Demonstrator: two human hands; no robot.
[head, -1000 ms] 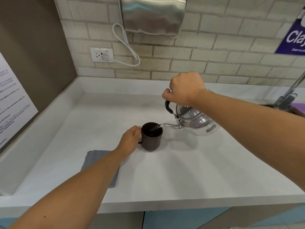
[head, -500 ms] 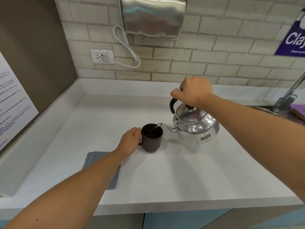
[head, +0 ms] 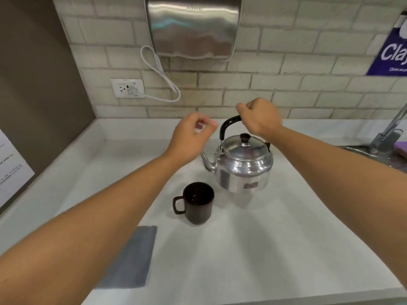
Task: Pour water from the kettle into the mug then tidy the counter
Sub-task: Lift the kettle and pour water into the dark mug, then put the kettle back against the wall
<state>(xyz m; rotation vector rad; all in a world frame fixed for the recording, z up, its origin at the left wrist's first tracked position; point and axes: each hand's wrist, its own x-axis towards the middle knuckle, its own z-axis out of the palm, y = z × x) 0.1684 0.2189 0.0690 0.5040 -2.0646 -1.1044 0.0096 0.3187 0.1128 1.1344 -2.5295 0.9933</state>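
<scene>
A shiny metal kettle [head: 242,170] with a black handle and lid knob stands upright on the white counter [head: 275,249], spout pointing left. My right hand [head: 261,117] is closed around the top of its handle. A dark brown mug [head: 199,203] stands in front of the kettle's left side, handle to the left, nothing touching it. My left hand [head: 190,135] hovers blurred above the counter, left of the kettle handle, fingers loosely curled and holding nothing.
A folded grey cloth [head: 134,260] lies near the counter's front edge, partly under my left forearm. A steel dispenser [head: 193,27], a wall socket [head: 127,88] and a white cable hang on the brick wall. A tap and sink [head: 387,137] are at far right.
The kettle went from tilted over the mug to upright on the counter, further back. My left hand let go of the mug and rose toward the kettle handle.
</scene>
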